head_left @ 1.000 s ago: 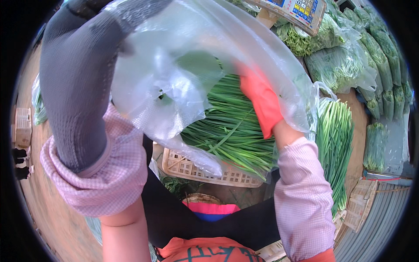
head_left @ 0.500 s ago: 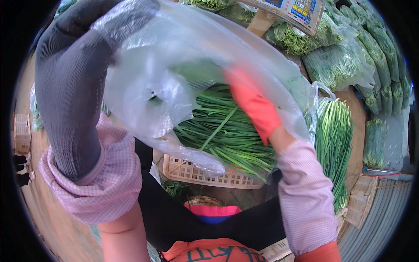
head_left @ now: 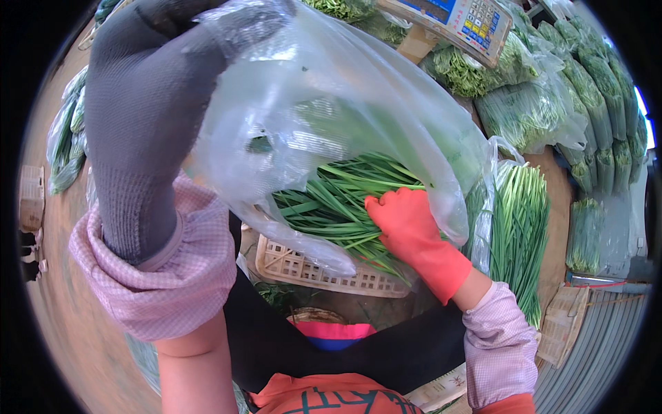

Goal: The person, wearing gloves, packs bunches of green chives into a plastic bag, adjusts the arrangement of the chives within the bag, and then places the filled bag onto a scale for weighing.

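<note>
My left hand (head_left: pixel 227 31), in a dark grey knitted glove, is raised at the top left, closed on the rim of a large clear plastic bag (head_left: pixel 345 90) that it holds up. Long flat green leaves, like chives (head_left: pixel 314 207), lie inside the bag's mouth, over a pale perforated plastic crate (head_left: pixel 310 272). My right hand (head_left: pixel 403 221), in a red rubber glove, is low at the bag's mouth with its fingers curled closed on the leaves. Some fingertips are hidden among them.
A keypad scale (head_left: pixel 462 27) stands at the top. Bagged greens (head_left: pixel 524 114) are piled at upper right, with a long green bunch (head_left: pixel 514 234) beside my right hand. More bagged greens (head_left: pixel 65 138) and a crate (head_left: pixel 31 196) lie left. Corrugated sheeting (head_left: pixel 600 345) is at lower right.
My right hand has come down from under the plastic into clear view on the leaves, its fingers now curled. My left hand has shifted right with the bag, which hangs differently.
</note>
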`<state>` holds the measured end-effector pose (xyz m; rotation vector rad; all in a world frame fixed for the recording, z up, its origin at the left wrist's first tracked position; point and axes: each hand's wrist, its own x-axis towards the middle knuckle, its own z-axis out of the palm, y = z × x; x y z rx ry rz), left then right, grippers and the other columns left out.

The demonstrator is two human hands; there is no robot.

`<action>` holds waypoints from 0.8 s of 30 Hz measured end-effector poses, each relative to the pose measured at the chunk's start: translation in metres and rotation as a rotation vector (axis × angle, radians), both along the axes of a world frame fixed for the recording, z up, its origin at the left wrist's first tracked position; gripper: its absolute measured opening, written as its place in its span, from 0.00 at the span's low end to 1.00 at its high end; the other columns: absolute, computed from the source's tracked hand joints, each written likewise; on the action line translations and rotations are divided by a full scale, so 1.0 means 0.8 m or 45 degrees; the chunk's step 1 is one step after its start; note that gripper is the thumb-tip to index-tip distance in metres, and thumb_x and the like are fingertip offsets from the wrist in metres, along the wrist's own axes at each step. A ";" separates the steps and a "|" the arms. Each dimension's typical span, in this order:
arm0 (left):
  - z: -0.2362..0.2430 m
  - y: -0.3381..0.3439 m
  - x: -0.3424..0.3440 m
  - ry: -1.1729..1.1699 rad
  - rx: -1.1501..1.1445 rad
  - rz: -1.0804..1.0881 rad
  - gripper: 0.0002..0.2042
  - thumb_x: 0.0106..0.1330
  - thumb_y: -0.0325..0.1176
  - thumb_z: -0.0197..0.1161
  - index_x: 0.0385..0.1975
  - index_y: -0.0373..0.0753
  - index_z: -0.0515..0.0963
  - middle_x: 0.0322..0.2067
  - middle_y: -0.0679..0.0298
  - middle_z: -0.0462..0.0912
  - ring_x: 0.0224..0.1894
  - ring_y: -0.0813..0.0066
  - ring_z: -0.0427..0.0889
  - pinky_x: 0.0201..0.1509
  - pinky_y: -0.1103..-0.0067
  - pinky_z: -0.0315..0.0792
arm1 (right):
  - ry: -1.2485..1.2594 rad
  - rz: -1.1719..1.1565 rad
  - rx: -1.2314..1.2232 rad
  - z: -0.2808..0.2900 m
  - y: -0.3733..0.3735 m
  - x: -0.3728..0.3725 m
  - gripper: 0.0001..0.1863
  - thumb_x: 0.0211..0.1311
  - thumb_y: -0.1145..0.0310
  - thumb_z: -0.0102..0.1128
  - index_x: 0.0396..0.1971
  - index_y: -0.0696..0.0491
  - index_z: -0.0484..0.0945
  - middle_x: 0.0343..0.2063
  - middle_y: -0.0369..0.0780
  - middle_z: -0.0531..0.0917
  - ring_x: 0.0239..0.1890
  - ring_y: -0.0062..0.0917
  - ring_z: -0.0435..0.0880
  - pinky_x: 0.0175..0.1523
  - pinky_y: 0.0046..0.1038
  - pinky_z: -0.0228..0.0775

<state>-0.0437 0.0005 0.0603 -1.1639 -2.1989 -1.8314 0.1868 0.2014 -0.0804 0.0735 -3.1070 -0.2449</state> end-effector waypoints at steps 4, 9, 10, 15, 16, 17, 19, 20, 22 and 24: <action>0.000 0.005 0.001 0.010 -0.007 -0.038 0.16 0.55 0.24 0.55 0.44 0.31 0.78 0.30 0.63 0.82 0.28 0.82 0.78 0.33 0.87 0.71 | 0.198 -0.104 -0.534 -0.023 0.004 -0.001 0.11 0.46 0.76 0.57 0.33 0.58 0.77 0.27 0.43 0.79 0.31 0.39 0.80 0.36 0.37 0.72; 0.007 0.013 0.009 0.027 -0.001 -0.050 0.12 0.56 0.25 0.61 0.41 0.33 0.80 0.30 0.66 0.82 0.28 0.84 0.78 0.33 0.88 0.70 | 0.215 -0.125 -0.807 -0.013 0.012 -0.005 0.10 0.48 0.78 0.56 0.34 0.58 0.78 0.33 0.44 0.82 0.38 0.35 0.81 0.44 0.33 0.72; 0.010 0.014 0.013 0.030 -0.001 -0.047 0.12 0.56 0.25 0.61 0.41 0.33 0.80 0.30 0.66 0.82 0.28 0.84 0.78 0.33 0.88 0.70 | 0.372 -0.164 -0.781 -0.005 0.022 -0.017 0.11 0.51 0.78 0.55 0.36 0.58 0.78 0.33 0.43 0.82 0.36 0.31 0.81 0.43 0.30 0.72; 0.011 0.010 0.018 0.051 -0.077 0.013 0.12 0.56 0.24 0.62 0.41 0.35 0.81 0.31 0.68 0.82 0.32 0.86 0.77 0.37 0.88 0.70 | -0.020 -0.882 -1.367 0.089 0.031 -0.086 0.15 0.59 0.74 0.50 0.45 0.58 0.76 0.31 0.42 0.83 0.33 0.23 0.81 0.41 0.23 0.70; 0.015 0.012 0.019 0.047 -0.093 -0.025 0.18 0.55 0.22 0.61 0.48 0.33 0.76 0.40 0.63 0.81 0.41 0.80 0.77 0.46 0.83 0.70 | -0.005 -0.864 -1.513 0.086 0.054 -0.084 0.14 0.60 0.72 0.51 0.46 0.59 0.75 0.30 0.41 0.83 0.28 0.22 0.80 0.38 0.25 0.71; 0.019 0.011 0.020 0.061 -0.086 -0.023 0.18 0.55 0.22 0.61 0.48 0.33 0.76 0.40 0.63 0.81 0.41 0.80 0.77 0.46 0.83 0.70 | 0.004 -0.827 -1.676 0.087 0.064 -0.086 0.14 0.61 0.70 0.52 0.46 0.59 0.74 0.30 0.39 0.83 0.24 0.20 0.80 0.34 0.26 0.71; 0.026 0.010 0.024 0.514 0.268 -0.232 0.25 0.53 0.20 0.56 0.55 0.30 0.69 0.48 0.56 0.76 0.48 0.71 0.75 0.55 0.75 0.67 | 0.056 -0.872 -1.659 0.099 0.075 -0.080 0.15 0.61 0.71 0.53 0.47 0.58 0.74 0.32 0.39 0.82 0.26 0.21 0.79 0.34 0.26 0.70; 0.025 0.007 0.041 0.395 0.340 -0.367 0.24 0.52 0.21 0.55 0.53 0.29 0.71 0.47 0.54 0.76 0.47 0.67 0.76 0.54 0.73 0.68 | 0.131 -0.650 -1.728 0.106 0.082 -0.072 0.15 0.62 0.70 0.52 0.47 0.58 0.75 0.33 0.39 0.82 0.29 0.22 0.79 0.36 0.25 0.70; 0.012 0.006 0.071 0.123 0.489 -0.632 0.22 0.49 0.22 0.53 0.48 0.27 0.73 0.44 0.50 0.78 0.45 0.58 0.78 0.53 0.68 0.70 | 0.221 -0.456 -1.776 0.121 0.083 -0.050 0.15 0.63 0.69 0.51 0.47 0.58 0.75 0.35 0.39 0.81 0.31 0.23 0.80 0.38 0.25 0.70; 0.021 0.008 0.082 0.207 0.153 -1.247 0.14 0.49 0.25 0.57 0.37 0.30 0.78 0.36 0.52 0.80 0.37 0.56 0.81 0.44 0.69 0.74 | 0.243 -0.185 -1.522 0.160 0.055 -0.025 0.20 0.67 0.64 0.43 0.53 0.60 0.72 0.43 0.43 0.80 0.46 0.27 0.77 0.52 0.25 0.66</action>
